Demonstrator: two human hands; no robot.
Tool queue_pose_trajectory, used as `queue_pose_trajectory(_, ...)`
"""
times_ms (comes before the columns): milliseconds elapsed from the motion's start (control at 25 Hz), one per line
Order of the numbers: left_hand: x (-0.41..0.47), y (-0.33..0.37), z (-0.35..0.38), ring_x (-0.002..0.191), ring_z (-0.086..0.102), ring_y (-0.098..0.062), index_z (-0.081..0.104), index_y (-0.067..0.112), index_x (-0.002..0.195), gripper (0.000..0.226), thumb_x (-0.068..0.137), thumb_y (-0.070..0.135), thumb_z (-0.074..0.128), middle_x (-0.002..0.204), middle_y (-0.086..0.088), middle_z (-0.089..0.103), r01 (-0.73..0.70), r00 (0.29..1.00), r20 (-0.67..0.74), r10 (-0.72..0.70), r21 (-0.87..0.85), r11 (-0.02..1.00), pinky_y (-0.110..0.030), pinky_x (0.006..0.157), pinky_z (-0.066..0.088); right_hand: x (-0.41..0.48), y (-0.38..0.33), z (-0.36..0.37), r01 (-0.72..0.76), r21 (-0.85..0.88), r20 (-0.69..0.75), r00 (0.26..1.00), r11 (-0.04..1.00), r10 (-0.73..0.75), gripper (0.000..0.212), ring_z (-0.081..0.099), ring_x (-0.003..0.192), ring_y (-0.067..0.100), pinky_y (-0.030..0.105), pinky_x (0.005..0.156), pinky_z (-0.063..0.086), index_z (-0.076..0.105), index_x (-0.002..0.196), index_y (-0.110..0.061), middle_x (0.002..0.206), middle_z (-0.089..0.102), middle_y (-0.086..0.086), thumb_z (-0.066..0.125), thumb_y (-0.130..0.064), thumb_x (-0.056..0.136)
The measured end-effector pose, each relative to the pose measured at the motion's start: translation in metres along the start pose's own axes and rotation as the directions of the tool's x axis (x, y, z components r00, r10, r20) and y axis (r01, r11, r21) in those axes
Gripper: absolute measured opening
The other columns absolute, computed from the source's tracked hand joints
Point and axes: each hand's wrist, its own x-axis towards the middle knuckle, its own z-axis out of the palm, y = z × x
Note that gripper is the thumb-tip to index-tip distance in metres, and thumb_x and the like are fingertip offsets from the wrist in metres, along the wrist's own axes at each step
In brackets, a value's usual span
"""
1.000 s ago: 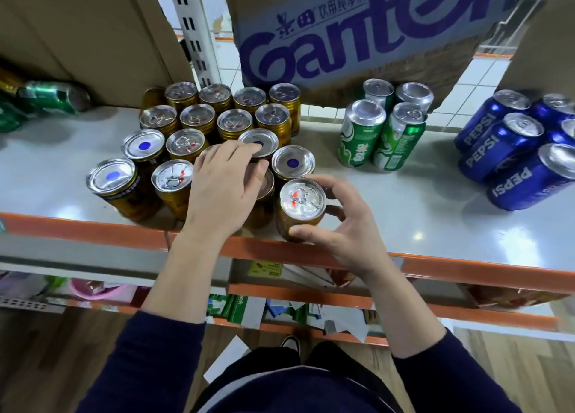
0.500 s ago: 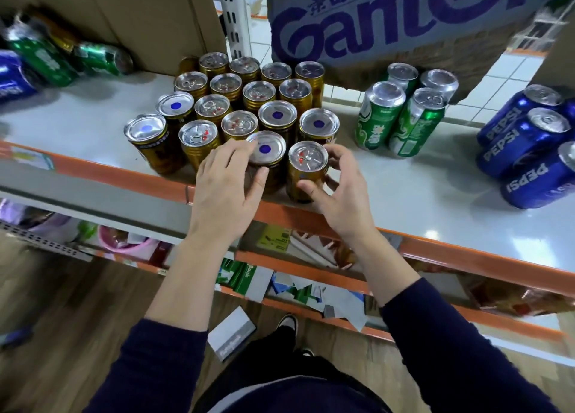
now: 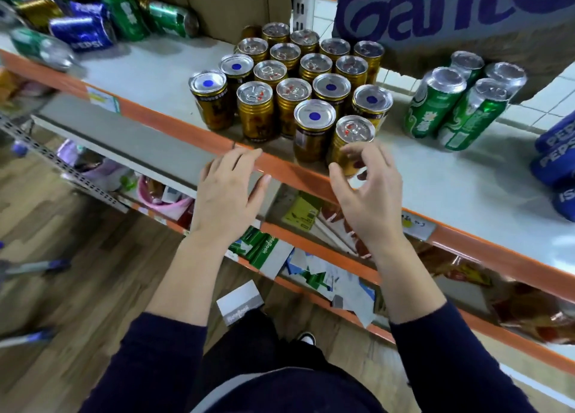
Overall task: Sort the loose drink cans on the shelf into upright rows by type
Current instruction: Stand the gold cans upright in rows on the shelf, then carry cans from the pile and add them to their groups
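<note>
Step in hand: by the look of it, setting the front gold can (image 3: pixel 354 132) at the near right corner of the block of gold cans (image 3: pixel 298 70), centre of the frame.
Right hand (image 3: pixel 368 195): its fingers curl loosely round the lower part of that can. Whether they press it or stand just off it cannot be told.
Left hand (image 3: pixel 228 195): flat, fingers straight and together, holding nothing, over the orange rail (image 3: pixel 174 123) of the shelf (image 3: pixel 149 70), just left of the block's front.
Sorted so far: the gold cans stand upright in close rows. Four green cans (image 3: pixel 451 108) stand upright right of centre. The blue cans (image 3: pixel 553 160) sit grouped at the right edge, partly cut off.
What is left: a loose pile (image 3: pixel 81 30) in the upper left of the frame, with green, blue and gold cans mixed.
Key relation: the pile lies up and left of both hands and well apart from them. The left hand is nearer.
Long axes: those cans lie on their sides at mixed angles, so each likely needs turning upright.
In the way: the gold block stands between the right hand and the pile. The bare strip of shelf left of the block gives the left hand a free path.
Around: a cardboard box (image 3: pixel 451 14) with purple lettering hangs over the green cans.
Risk: a sleeve could brush and tip the front gold cans.
</note>
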Motion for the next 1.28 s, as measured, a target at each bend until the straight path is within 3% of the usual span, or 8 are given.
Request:
queue_pose_trajectory(200, -0.028, -0.046, -0.025, 0.121, 0.051, -0.027, 0.052, 0.016, 0.132, 0.043, 0.095, 0.038, 0.048, 0.129, -0.007, 0.057, 0.161, 0.987, -0.038, -0.159, 0.050, 0.986, -0.044, 0.107, 0.031, -0.002, -0.046, 0.046, 0.118, 0.084, 0.268, 0.954, 0.989, -0.136, 0.024, 0.057, 0.102, 0.019, 0.030, 0.089, 0.048, 0.064, 0.111, -0.007, 0.108, 0.063, 0.005, 0.064, -0.016, 0.089)
queue_pose_trajectory(400, -0.059, -0.120, -0.054, 0.115, 0.056, -0.028, 0.058, 0.014, 0.125, 0.038, 0.092, 0.031, 0.057, 0.122, -0.008, 0.061, 0.284, 0.953, -0.126, -0.275, 0.054, 0.957, -0.045, 0.099, 0.038, 0.000, -0.089, 0.118, 0.179, 0.082, 0.478, 0.856, 0.980, -0.197, 0.029, 0.053, 0.111, 0.013, 0.020, 0.093, 0.038, 0.063, 0.118, -0.013, 0.116, 0.062, 0.001, 0.064, -0.020, 0.090)
queue_pose_trajectory(560, -0.076, -0.203, -0.084, 0.109, 0.058, -0.028, 0.061, 0.012, 0.121, 0.034, 0.091, 0.028, 0.061, 0.118, -0.007, 0.062, 0.355, 0.925, -0.172, -0.338, 0.077, 0.932, -0.042, 0.094, 0.040, 0.000, -0.141, 0.197, 0.217, 0.090, 0.597, 0.769, 0.972, -0.227, 0.027, 0.052, 0.113, 0.018, 0.018, 0.092, 0.032, 0.063, 0.117, -0.014, 0.115, 0.063, 0.002, 0.061, -0.020, 0.091)
queue_pose_trajectory(680, -0.082, -0.264, -0.112, 0.110, 0.057, -0.028, 0.060, 0.014, 0.122, 0.035, 0.091, 0.029, 0.061, 0.119, -0.005, 0.062, 0.381, 0.914, -0.181, -0.363, 0.074, 0.922, -0.041, 0.093, 0.038, 0.003, -0.187, 0.255, 0.255, 0.117, 0.624, 0.733, 0.960, -0.271, 0.026, 0.052, 0.112, 0.019, 0.013, 0.088, 0.027, 0.064, 0.116, -0.014, 0.115, 0.063, 0.002, 0.062, -0.019, 0.091)
queue_pose_trajectory(800, -0.081, -0.327, -0.142, 0.111, 0.057, -0.028, 0.059, 0.014, 0.123, 0.037, 0.090, 0.030, 0.061, 0.120, -0.005, 0.061, 0.390, 0.911, -0.179, -0.371, 0.082, 0.917, -0.042, 0.095, 0.038, 0.007, -0.236, 0.308, 0.260, 0.153, 0.620, 0.726, 0.953, -0.297, 0.025, 0.054, 0.108, 0.020, 0.018, 0.089, 0.032, 0.064, 0.114, -0.013, 0.111, 0.063, 0.003, 0.062, -0.017, 0.089)
queue_pose_trajectory(1000, -0.063, -0.394, -0.164, 0.113, 0.054, -0.024, 0.058, 0.016, 0.125, 0.037, 0.091, 0.031, 0.059, 0.123, -0.002, 0.059, 0.364, 0.924, -0.145, -0.353, 0.059, 0.930, -0.039, 0.098, 0.034, 0.017, -0.276, 0.365, 0.206, 0.177, 0.578, 0.770, 0.962, -0.271, 0.023, 0.057, 0.105, 0.019, 0.031, 0.092, 0.045, 0.066, 0.111, -0.013, 0.107, 0.064, 0.001, 0.063, -0.016, 0.088)
queue_pose_trajectory(1280, 0.003, -0.473, -0.173, 0.116, 0.052, -0.022, 0.056, 0.017, 0.129, 0.040, 0.092, 0.033, 0.058, 0.126, 0.000, 0.057, 0.324, 0.936, -0.148, -0.318, 0.016, 0.946, -0.035, 0.098, 0.031, 0.086, -0.295, 0.441, 0.199, 0.187, 0.461, 0.847, 0.962, -0.264, 0.024, 0.053, 0.102, 0.004, 0.020, 0.091, 0.043, 0.067, 0.111, -0.013, 0.109, 0.066, -0.002, 0.066, -0.014, 0.087)
